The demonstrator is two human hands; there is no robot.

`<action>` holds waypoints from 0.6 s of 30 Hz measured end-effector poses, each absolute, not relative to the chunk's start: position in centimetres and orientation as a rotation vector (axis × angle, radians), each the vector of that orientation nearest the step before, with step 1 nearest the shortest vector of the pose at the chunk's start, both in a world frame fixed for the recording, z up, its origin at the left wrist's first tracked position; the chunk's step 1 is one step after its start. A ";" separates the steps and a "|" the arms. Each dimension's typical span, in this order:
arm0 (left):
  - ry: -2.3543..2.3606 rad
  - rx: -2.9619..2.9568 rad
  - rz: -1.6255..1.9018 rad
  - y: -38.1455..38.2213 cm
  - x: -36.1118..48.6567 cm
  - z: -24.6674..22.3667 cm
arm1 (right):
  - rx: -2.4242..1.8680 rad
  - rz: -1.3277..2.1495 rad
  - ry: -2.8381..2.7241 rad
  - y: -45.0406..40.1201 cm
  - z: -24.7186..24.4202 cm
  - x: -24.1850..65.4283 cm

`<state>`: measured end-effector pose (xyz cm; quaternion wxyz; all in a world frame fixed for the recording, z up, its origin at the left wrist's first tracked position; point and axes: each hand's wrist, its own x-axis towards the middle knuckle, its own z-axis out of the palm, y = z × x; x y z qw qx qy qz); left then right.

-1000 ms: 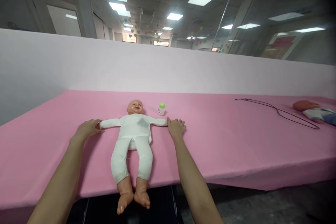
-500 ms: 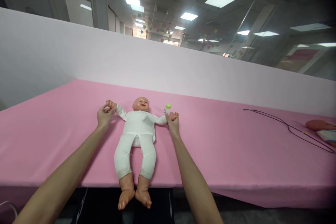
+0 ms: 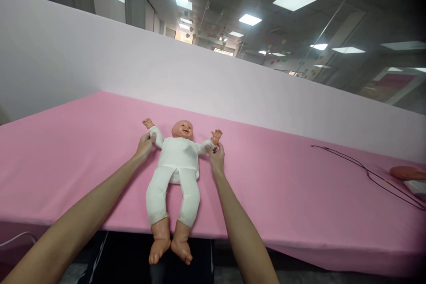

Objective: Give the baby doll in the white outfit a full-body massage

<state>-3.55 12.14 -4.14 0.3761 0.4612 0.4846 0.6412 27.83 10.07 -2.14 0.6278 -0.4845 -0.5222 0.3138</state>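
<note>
A baby doll (image 3: pixel 179 155) in a white cloth suit lies on its back, face up, its bare feet sticking out past the table's front edge. My left hand (image 3: pixel 145 146) is closed around the doll's left-side forearm, at the white sleeve (image 3: pixel 156 136). On the other side, my right hand (image 3: pixel 217 159) grips the opposite forearm near the cuff. Both doll arms are spread outward and raised, with the small plastic hands (image 3: pixel 217 136) showing above my fingers.
The pink-covered table (image 3: pixel 273 186) meets a low white wall (image 3: pixel 233 84) at the back. A thin dark cord (image 3: pixel 353 159) lies at the right, beside another doll (image 3: pixel 408 173) cut off by the frame edge. A white cable (image 3: pixel 20 237) hangs lower left.
My hands have shifted from the doll's hands and wrists to its forearms. The doll's arms are angled further up, and the green-capped bottle by the right-side hand no longer shows.
</note>
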 end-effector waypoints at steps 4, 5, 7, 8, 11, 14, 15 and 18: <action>1.287 1.252 1.619 12.5 -3.8 -4.5 | -1.096 0.768 -1.334 10.2 -2.3 26.9; 1.319 1.311 1.624 12.6 -3.8 -4.6 | -1.123 0.768 -1.357 10.2 -2.5 26.8; 1.399 1.416 1.586 12.7 -3.7 -4.5 | -1.223 0.735 -1.383 10.5 -2.9 26.5; 1.428 1.457 1.537 12.7 -3.7 -4.5 | -1.287 0.706 -1.390 10.7 -3.0 26.5; 1.445 1.510 1.372 12.7 -3.7 -4.3 | -1.436 0.636 -1.409 11.3 -3.5 26.6; 1.352 1.471 1.356 12.5 -3.9 -3.8 | -1.377 0.724 -1.388 11.9 -3.6 26.9; 1.294 1.440 1.372 12.4 -4.2 -3.6 | -1.317 0.798 -1.353 12.1 -3.6 27.1; 1.100 1.352 1.383 11.9 -5.4 -2.9 | -1.115 1.060 -1.178 12.2 -3.1 27.9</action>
